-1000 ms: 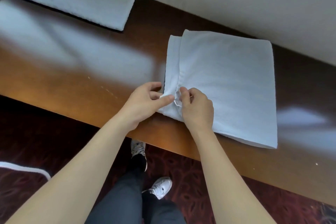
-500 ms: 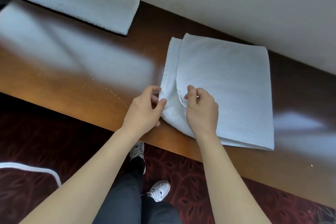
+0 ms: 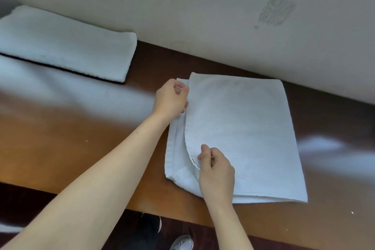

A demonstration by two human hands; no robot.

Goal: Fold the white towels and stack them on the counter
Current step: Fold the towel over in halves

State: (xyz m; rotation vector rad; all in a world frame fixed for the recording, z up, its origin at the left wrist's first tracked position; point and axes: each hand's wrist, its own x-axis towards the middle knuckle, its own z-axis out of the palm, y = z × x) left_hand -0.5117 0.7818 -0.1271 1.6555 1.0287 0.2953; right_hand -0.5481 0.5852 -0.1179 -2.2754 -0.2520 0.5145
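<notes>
Nearest, the right hand (image 3: 216,170) pinches the near corner of the top layer of a half-folded white towel (image 3: 243,128) on the wooden counter (image 3: 91,132); beyond, the left hand (image 3: 171,97) grips that edge's far corner. This looks like squaring the layers before another fold, which needs both corners moved evenly. The towel's long axis runs toward the wall (image 3: 203,16); a folded towel (image 3: 67,46) lies far left.

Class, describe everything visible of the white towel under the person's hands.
The white towel, terry-like cloth folded in layers, lies flat on the brown counter near the wall. Its top layer's left edge curves, offset from the layers below. The left hand pinches that edge at the far corner, the right hand near the front.
</notes>
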